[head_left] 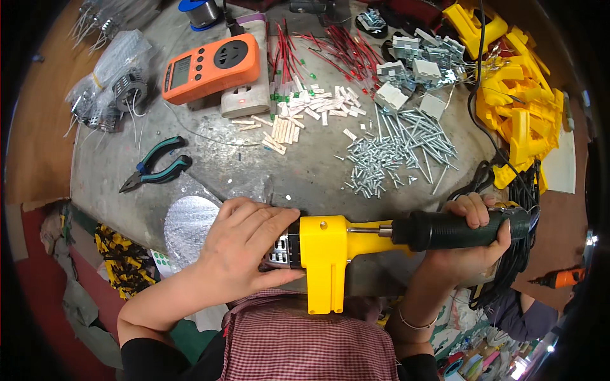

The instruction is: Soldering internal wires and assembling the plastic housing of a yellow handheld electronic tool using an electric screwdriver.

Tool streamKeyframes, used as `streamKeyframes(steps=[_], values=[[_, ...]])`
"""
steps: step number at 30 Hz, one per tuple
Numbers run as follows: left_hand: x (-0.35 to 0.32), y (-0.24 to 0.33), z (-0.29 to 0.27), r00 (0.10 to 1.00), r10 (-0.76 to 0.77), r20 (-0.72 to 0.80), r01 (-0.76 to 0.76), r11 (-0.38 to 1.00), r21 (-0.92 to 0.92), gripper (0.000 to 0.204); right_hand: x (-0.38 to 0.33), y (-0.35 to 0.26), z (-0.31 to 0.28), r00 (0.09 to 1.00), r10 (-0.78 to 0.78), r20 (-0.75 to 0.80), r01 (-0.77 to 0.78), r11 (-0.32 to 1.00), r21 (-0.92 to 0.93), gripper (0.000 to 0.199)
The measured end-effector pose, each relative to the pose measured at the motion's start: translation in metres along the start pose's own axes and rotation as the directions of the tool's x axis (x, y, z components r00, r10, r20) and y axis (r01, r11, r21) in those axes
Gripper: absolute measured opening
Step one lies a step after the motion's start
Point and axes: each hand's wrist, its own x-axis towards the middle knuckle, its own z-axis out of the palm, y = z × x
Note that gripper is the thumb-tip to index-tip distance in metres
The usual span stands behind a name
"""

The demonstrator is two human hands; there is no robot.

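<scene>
My left hand (238, 238) is closed round the vented metal end of a yellow plastic tool housing (325, 254), pressing it near the table's front edge. A slotted silver sleeve (279, 249) shows between my fingers and the yellow body. My right hand (473, 238) wraps round a dark electric screwdriver (445, 230), held level. Its steel bit (372, 231) points left and reaches the side of the housing; whether it sits in a screw is hidden. The handle part of the housing extends right beneath the screwdriver.
Loose screws (375, 162), white sleeves (324, 101) and red wires (346, 54) lie mid-table. Pliers (155, 166), an orange socket meter (213, 66) and bagged metal parts (111, 89) are left. Yellow housings (515, 108) pile up right, beside a black cable (473, 108). Another person's sleeve (521, 317) shows lower right.
</scene>
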Motion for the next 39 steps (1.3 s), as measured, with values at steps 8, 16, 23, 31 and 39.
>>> streamKeyframes(steps=[8,16,23,31,39], values=[[0.001,-0.008,0.004,0.993,0.089,-0.075,-0.095,0.992,-0.084,0.074,0.019,0.006,-0.021,0.985,0.166,0.037,-0.169,0.977,0.131,0.033],[0.006,-0.008,0.003,0.998,0.061,-0.024,-0.063,0.991,-0.119,0.073,0.014,0.009,-0.016,0.987,0.161,0.026,-0.163,0.973,0.162,0.031],[0.004,-0.008,0.001,0.999,0.052,-0.01,-0.053,0.99,-0.127,0.067,0.01,0.007,-0.005,0.99,0.133,0.055,-0.138,0.984,0.109,0.033],[0.006,-0.007,0.003,0.997,0.074,-0.025,-0.077,0.989,-0.126,0.075,0.006,0.009,0.004,0.996,0.092,0.018,-0.093,0.994,0.056,0.034],[0.006,-0.007,0.001,0.998,0.052,-0.025,-0.054,0.994,-0.092,0.066,0.005,0.01,0.015,0.999,0.032,-0.043,-0.032,0.999,0.009,0.035]])
